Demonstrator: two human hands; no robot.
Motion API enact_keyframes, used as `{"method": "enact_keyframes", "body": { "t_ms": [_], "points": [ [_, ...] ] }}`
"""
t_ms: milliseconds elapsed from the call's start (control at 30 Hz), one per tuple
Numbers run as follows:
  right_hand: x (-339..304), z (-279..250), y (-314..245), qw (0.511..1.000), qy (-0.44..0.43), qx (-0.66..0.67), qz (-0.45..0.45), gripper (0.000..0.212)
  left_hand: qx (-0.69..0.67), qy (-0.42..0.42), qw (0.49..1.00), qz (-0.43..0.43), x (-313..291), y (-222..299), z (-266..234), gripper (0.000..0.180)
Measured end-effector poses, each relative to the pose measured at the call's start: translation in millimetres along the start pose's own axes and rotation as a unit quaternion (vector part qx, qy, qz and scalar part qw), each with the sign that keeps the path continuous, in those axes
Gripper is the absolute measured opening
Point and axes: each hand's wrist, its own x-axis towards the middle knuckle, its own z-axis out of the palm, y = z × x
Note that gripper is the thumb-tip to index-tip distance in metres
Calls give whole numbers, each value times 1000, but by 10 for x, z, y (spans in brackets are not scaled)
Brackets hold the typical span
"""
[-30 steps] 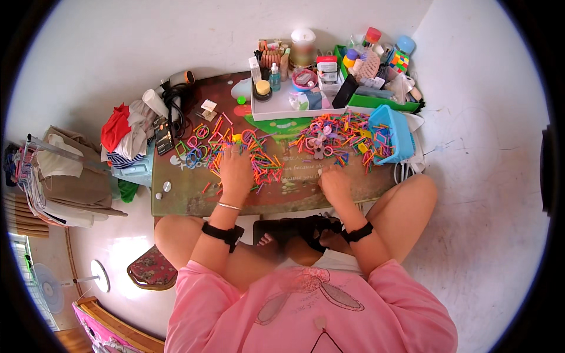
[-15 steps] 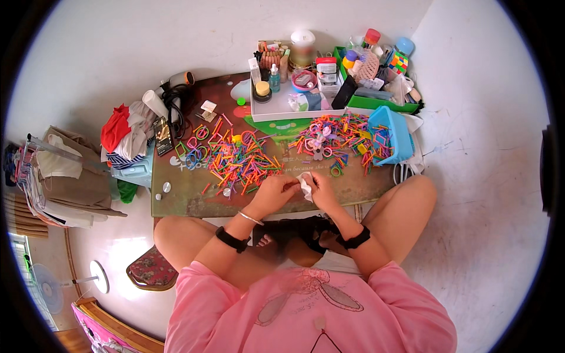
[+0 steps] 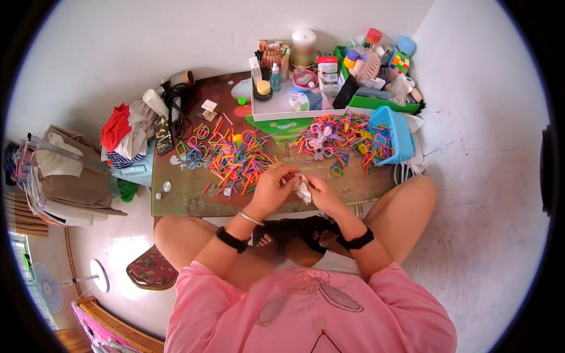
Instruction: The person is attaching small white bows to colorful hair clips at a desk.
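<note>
A crumpled white tissue (image 3: 303,193) hangs from the fingers of my right hand (image 3: 323,195), over the front edge of the table. Close beside it, my left hand (image 3: 275,187) has its fingertips pinched together against the top of the tissue. Whatever small thing may be between those left fingers is hidden. Just beyond my left hand lies a heap of colourful small plastic sticks (image 3: 238,159). A second colourful pile (image 3: 338,135), with sticks, rings and a pale flower-shaped piece, spreads beyond my right hand.
A light-blue basket (image 3: 393,136) lies tipped at the right, sticks inside. Behind stand a white tray (image 3: 282,116) of cosmetics and a green box (image 3: 382,105) of bottles and a brush. Clothes (image 3: 132,129) and a hair dryer (image 3: 176,79) are at the left.
My left hand has shifted slightly, its fingers moving up and right against the tissue. The tissue now hangs a little lower and looser. The piles look unchanged.
</note>
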Motion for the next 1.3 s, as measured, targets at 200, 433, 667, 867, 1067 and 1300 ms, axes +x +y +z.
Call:
{"method": "enact_keyframes", "body": {
  "t_ms": [200, 433, 667, 867, 1067, 1300],
  "points": [
    [-6, -45, 103, 999, -7, 40, 31, 19, 35, -14, 999, 35, 6, -6, -5, 19],
    [-25, -69, 1, 998, -10, -45, 34, 24, -31, -54, 998, -6, 0, -108, -34, 18],
    [-55, -109, -64, 994, -30, 72, 71, 21, 38, -43, 998, 34, 19, 58, -82, 18],
    [-44, -100, -34, 994, -16, 85, 63, 17, 40, -59, 994, 85, 3, -12, -13, 24],
    [-65, -128, -80, 990, -24, 91, 104, 20, 33, -78, 995, 44, 14, 40, -51, 27],
    [-62, -60, -172, 991, -3, 60, 119, 35, -44, -93, 995, -6, 20, -55, -56, 29]
  ]
}}
